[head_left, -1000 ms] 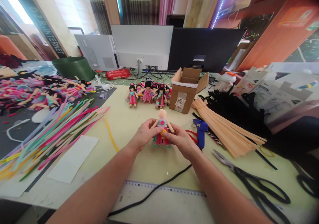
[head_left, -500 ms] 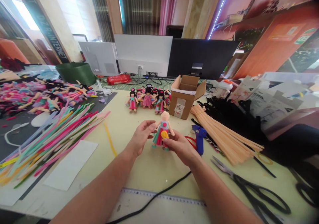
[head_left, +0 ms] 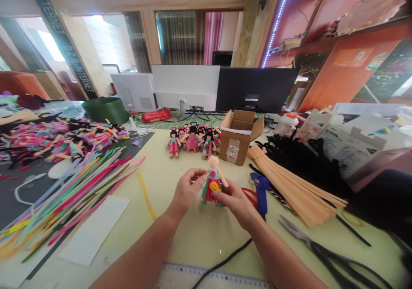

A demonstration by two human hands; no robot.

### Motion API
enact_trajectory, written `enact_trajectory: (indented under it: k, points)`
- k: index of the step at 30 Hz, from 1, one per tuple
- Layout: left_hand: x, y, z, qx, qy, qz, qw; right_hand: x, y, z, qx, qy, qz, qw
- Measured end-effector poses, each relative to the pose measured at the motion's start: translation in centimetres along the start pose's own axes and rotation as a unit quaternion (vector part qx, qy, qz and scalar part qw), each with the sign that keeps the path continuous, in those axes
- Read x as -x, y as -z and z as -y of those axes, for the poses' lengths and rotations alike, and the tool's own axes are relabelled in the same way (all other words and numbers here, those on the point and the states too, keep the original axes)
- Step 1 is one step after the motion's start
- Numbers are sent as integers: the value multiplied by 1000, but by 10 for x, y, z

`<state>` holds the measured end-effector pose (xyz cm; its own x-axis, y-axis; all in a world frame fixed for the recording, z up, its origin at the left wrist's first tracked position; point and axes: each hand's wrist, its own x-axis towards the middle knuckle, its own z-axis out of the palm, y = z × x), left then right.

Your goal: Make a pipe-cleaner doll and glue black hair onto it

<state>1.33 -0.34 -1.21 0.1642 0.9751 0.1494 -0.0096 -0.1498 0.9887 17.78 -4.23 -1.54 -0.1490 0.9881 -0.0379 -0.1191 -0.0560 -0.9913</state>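
Note:
A small pipe-cleaner doll (head_left: 213, 164) stands upright between my hands, with a bare peach head, a turquoise top and a striped pink and green skirt. My left hand (head_left: 189, 191) is closed at the doll's side, its thumb and fingertips at the doll's arm and skirt. With thumb and fingers, my right hand (head_left: 237, 202) grips the doll from the other side. Under the right thumb, a round yellow coil (head_left: 214, 187) lies against the skirt. A blue glue gun (head_left: 262, 193) lies just beyond my right hand.
Finished dolls (head_left: 192, 139) stand beside an open cardboard box (head_left: 236, 145). Large scissors (head_left: 309, 237), peach pipe cleaners (head_left: 289, 186) and black ones (head_left: 299, 156) lie right. Coloured pipe cleaners (head_left: 86, 186), white paper (head_left: 95, 229) and a doll pile (head_left: 64, 136) are left. A black cord (head_left: 225, 261) crosses a ruler (head_left: 193, 274).
The camera view has tilted up a little, so everything appears lower. Both hands keep the doll and yellow coil in nearly the same pose.

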Motion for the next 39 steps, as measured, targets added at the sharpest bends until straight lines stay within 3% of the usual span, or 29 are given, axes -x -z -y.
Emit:
enact_trajectory:
  k: [4,8,11,17,21,24,29,34,39]
  points:
    - [2,-3,-1,-20,-6,10,1000,-3,1,-7,155,57,-52,985]
    - [3,-10,2,40,9,45,998,-3,1,-15,328,126,-113,929]
    - [5,-14,3,94,58,48,993,0,-2,-17,383,165,-101,903]
    - [5,-10,-2,172,124,77,974,5,-5,-11,354,184,-53,915]
    - [8,-7,-8,154,154,81,972,7,-2,-7,326,185,-105,921]
    - [9,-6,-9,144,154,101,972,7,1,-3,343,189,-137,910]
    - [10,-3,-3,129,136,115,975,8,1,3,369,218,-123,895]
    - [7,-3,5,92,128,112,981,9,0,4,364,223,-128,895]
    - [7,-7,-1,69,89,128,985,7,-2,2,354,216,-130,901]
